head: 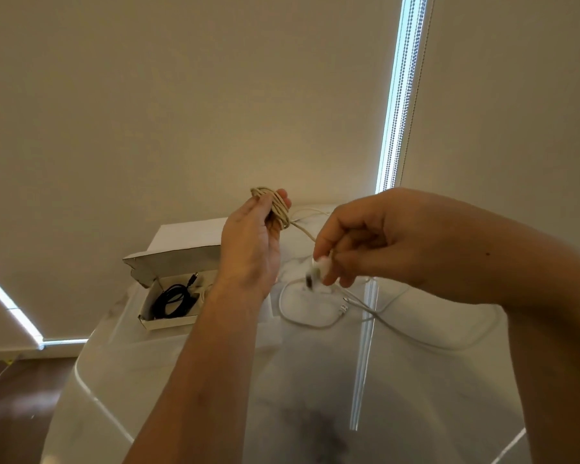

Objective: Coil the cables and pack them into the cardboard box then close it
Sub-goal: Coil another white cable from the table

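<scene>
Coiling is under way beside the open cardboard box [168,262], which sits on the white counter [215,380] with a black cable [173,301] already coiled inside. Right of the box, the left hand [252,242] grips a beige coil [275,207]; further right, the right hand [359,239] pinches its plug end [315,272]. Judging by the short free tail, the next move is to wrap that tail and lower the coil into the box, with loose white cables [310,309] left on the counter.

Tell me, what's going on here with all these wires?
A person is winding a beige cable into a coil around the left hand, while the right hand pinches its plug end. A black cable already lies coiled in the open cardboard box. A white cable waits loose on the table.
</scene>
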A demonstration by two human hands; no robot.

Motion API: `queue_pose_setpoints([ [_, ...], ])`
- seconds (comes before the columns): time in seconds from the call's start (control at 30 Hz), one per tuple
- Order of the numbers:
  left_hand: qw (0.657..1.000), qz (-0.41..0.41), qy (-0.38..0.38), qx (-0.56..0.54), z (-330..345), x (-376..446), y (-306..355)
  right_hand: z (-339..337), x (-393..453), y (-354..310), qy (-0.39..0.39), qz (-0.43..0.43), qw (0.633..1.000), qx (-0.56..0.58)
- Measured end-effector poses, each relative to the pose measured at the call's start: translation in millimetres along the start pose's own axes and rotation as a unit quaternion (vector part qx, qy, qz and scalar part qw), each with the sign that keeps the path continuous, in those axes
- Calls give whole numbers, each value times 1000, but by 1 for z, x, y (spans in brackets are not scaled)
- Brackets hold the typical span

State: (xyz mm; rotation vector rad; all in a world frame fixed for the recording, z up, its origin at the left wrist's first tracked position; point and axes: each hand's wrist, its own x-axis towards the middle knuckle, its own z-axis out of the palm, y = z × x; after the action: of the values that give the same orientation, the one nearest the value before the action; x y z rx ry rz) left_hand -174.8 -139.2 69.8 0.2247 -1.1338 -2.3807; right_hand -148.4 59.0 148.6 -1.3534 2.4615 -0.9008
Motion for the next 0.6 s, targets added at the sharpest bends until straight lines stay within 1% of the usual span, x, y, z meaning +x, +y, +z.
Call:
queue_pose_setpoints([
  [0.07,998,-12,-26,52,3,-3,-3,-2,0,-1,48,-26,998,-9],
  [0.13,992,-11,-63,112,5,-5,-7,-4,0,0,113,-52,992,-24],
  [0.2,973,-3,-125,195,4,-6,-13,-7,1,3,180,-76,981,-17],
  [0.3,935,-12,-200,292,3,-9,-22,-10,6,15,259,-89,961,38],
  [0.47,903,-62,-265,332,9,-20,-25,-11,20,43,345,-53,926,146],
  [0.53,900,-83,-282,321,10,-21,-25,-11,24,53,367,-41,912,177],
  [0.6,905,-111,-293,286,12,-23,-24,-11,28,62,385,-31,902,191],
])
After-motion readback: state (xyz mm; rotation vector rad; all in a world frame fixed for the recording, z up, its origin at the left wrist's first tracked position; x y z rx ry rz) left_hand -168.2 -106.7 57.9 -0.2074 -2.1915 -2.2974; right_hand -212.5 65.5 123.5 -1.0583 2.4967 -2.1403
